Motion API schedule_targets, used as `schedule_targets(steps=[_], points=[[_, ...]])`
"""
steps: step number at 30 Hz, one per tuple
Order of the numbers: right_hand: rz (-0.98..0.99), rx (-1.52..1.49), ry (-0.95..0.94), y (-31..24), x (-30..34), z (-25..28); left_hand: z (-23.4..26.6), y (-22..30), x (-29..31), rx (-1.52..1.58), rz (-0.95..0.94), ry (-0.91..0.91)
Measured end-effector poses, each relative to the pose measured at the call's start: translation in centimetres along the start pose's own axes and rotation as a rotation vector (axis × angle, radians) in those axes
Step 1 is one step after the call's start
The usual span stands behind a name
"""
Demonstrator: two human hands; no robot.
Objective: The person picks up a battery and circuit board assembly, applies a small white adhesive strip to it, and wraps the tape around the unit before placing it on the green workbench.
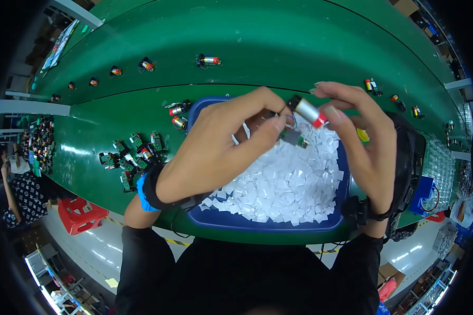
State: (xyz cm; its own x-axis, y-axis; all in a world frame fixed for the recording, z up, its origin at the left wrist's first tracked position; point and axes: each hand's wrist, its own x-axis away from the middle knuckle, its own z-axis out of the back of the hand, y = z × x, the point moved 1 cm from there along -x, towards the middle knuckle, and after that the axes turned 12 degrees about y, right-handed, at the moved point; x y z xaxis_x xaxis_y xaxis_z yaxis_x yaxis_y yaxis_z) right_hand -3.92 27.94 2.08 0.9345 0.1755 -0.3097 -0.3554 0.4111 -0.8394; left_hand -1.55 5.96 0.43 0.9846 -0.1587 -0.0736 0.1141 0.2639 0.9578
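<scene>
My left hand [215, 142] pinches a small green circuit board [292, 137] at thumb and forefinger, with a few thin wires [294, 122] by the fingertips. Close above it is a silver cylinder [309, 112], tilted, its black end up by my left fingertips and its red end down toward my right thumb. My right hand [370, 136] has its forefinger stretched out, away from the cylinder, while the thumb sits right by the red end; the picture is blurred there, so I cannot tell whether I grip the cylinder or only brush it.

Both pieces are up in the air over a blue tray [268, 227] heaped with white squares [284, 184], on the green table [100, 121]. As I judge it, I am in the middle of handling one piece, turning or steadying the cylinder against its board. The next move seems to call for a firm left pinch and a light right thumb, with no pull on the wires.

To my left lies a cluster of similar boards [126, 165]; two more pieces [180, 108] lie just beside the tray's left edge, and another [210, 61] lies beyond the tray, across the table seam.
</scene>
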Motion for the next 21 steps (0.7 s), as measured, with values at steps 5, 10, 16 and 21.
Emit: schedule_targets(steps=[5,10,16,21], points=[[-0.188,-0.212,-0.143,0.0,0.6,-0.9,-0.5,0.7,0.5,-0.221,-0.016,-0.083],[0.062,-0.152,-0.099,0.3,0.6,-0.9,-1.0,-0.7,0.4,0.122,0.186,-0.053],[0.26,0.057,-0.067,0.2,0.4,-0.7,-0.7,-1.6,-0.1,0.116,0.01,-0.155],[0.372,0.072,-0.087,-0.4,0.4,-0.6,0.4,-1.9,-0.6,0.4,0.372,-0.409]])
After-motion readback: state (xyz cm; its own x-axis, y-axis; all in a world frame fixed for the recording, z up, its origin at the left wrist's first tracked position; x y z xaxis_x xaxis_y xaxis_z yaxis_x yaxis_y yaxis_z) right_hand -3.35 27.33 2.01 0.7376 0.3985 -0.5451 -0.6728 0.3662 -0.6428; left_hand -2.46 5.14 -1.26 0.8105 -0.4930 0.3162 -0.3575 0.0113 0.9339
